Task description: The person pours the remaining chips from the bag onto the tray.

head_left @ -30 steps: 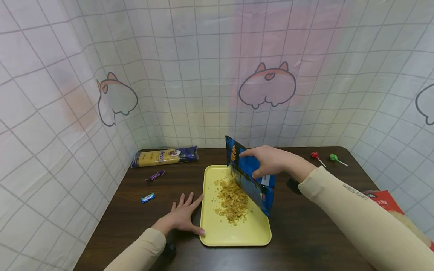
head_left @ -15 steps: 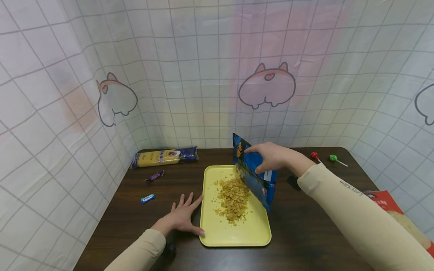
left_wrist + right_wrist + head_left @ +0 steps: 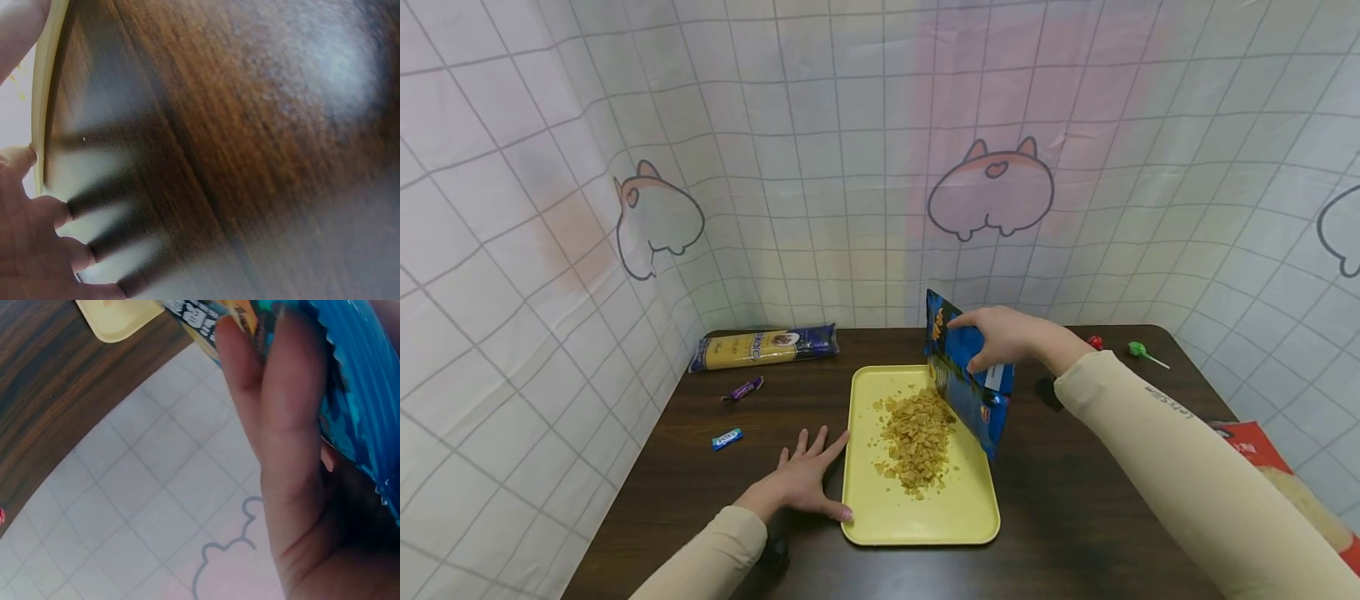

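My right hand (image 3: 1006, 337) grips a blue chip bag (image 3: 961, 379), thumb on the near side and fingers round the far side. The bag tilts over the right part of a yellow tray (image 3: 925, 525), its lower edge toward the tray. Broken yellow chips (image 3: 916, 437) lie heaped in the tray's middle. With fingers spread, my left hand (image 3: 803, 479) rests at the tray's left rim, thumb and index finger touching it. In the left wrist view, the other fingertips (image 3: 78, 253) press on the table. In the right wrist view, fingers (image 3: 294, 406) lie along the bag.
A yellow-and-purple pasta pack (image 3: 765, 347) lies at the back left. Nearer are a purple wrapped candy (image 3: 745, 389) and a blue wrapped candy (image 3: 727, 439). Red (image 3: 1096, 342) and green (image 3: 1138, 350) lollipops lie back right. A red bag (image 3: 1262, 446) is partly behind the right sleeve.
My right hand has moved the chip bag right and slightly up, uncovering more of the chips and tray. The sleeve now covers the red lollipop's stick. My left hand has not moved.
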Demonstrator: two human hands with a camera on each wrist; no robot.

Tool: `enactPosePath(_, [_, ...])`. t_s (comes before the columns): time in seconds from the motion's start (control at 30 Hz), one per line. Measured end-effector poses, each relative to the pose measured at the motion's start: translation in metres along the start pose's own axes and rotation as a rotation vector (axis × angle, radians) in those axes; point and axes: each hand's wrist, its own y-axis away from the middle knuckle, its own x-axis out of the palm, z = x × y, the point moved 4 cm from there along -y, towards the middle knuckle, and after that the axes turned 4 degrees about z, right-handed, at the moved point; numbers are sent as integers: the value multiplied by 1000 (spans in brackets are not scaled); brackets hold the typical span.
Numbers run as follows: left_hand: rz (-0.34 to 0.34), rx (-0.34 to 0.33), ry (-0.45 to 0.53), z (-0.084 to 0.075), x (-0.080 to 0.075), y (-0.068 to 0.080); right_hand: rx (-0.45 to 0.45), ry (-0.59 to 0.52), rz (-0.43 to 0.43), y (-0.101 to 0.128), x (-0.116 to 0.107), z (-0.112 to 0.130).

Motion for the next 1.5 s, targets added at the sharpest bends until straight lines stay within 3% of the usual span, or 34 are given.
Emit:
enactPosePath(0.53, [12,-2,9,0,1,1,-40,-17,85,11,3,2])
enactPosePath(1.0, [20,-16,10,2,1,-1,-172,56,151,43,14,35])
enactPosePath(1.5, [17,-31,7,2,1,-3,-157,106,217,54,19,46])
